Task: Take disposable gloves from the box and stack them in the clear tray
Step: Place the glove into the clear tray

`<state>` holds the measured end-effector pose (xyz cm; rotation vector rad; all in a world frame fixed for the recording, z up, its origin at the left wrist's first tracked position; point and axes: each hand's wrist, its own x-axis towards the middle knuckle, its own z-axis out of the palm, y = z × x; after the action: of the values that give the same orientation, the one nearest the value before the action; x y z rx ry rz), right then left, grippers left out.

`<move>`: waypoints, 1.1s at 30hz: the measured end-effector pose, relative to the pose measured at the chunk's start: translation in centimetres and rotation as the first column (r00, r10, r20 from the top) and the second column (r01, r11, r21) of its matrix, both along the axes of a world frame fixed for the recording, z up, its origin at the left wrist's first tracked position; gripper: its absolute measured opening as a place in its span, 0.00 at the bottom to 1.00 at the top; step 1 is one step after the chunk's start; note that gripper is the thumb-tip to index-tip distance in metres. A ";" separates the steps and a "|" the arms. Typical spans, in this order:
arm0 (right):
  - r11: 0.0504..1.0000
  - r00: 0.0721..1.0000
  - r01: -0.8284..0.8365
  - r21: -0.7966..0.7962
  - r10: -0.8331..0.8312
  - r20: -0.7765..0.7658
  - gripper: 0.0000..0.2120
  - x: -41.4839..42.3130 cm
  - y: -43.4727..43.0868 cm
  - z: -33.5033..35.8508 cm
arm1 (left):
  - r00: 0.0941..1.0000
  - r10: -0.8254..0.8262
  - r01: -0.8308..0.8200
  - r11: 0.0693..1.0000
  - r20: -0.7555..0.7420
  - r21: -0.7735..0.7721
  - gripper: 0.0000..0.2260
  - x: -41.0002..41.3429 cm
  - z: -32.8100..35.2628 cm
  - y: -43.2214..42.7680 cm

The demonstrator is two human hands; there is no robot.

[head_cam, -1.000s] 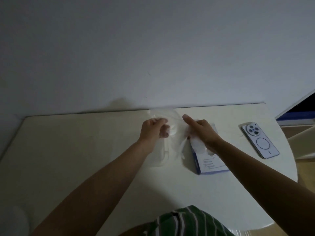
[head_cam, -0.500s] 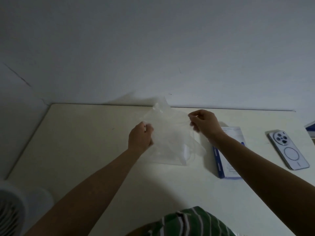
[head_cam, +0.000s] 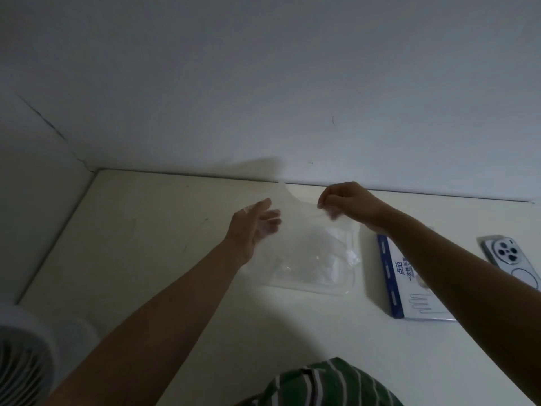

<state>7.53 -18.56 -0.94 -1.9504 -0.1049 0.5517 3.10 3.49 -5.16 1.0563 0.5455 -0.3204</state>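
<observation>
a thin clear glove point(head_cam: 294, 210) held in the air above the clear tray point(head_cam: 310, 288), stretched between two hands
the right hand point(head_cam: 349, 205), above the tray's far right corner, pinches the glove's edge between thumb and curled fingers; the left hand point(head_cam: 253, 227), above the tray's far left side, is spread with fairly straight fingers, the film draped over its fingertips. more crumpled clear film lies inside the tray on the table point(head_cam: 175, 244). the blue and white glove box point(head_cam: 393, 273) lies flat just right of the tray, a phone point(head_cam: 509, 256) beyond it
</observation>
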 end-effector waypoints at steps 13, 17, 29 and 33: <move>0.988 0.987 0.132 0.081 -0.124 -0.104 0.10 0.6 0.9 -1.3 | 0.941 -0.314 0.283 0.934 -0.124 -0.217 0.21 -0.4 0.2 1.0; 0.996 0.991 0.090 0.029 -0.087 -0.097 0.09 0.6 0.8 -1.2 | 0.948 -0.260 0.220 0.952 -0.184 -0.214 0.31 0.0 0.2 1.5; 0.920 0.915 0.159 0.359 -0.001 -0.404 0.33 -1.6 0.2 -1.2 | 0.949 -0.314 0.155 0.507 0.015 0.848 0.07 -1.2 -0.4 -1.6; 0.951 0.915 0.267 0.154 -0.200 -0.351 0.27 -1.7 -0.2 -0.6 | 0.934 -0.356 0.105 0.261 -0.006 0.960 0.10 -1.2 -1.2 -1.3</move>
<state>5.82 -18.73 -1.51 -1.6219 0.2773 0.6738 1.94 2.18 -6.33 2.3897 0.3372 -0.0886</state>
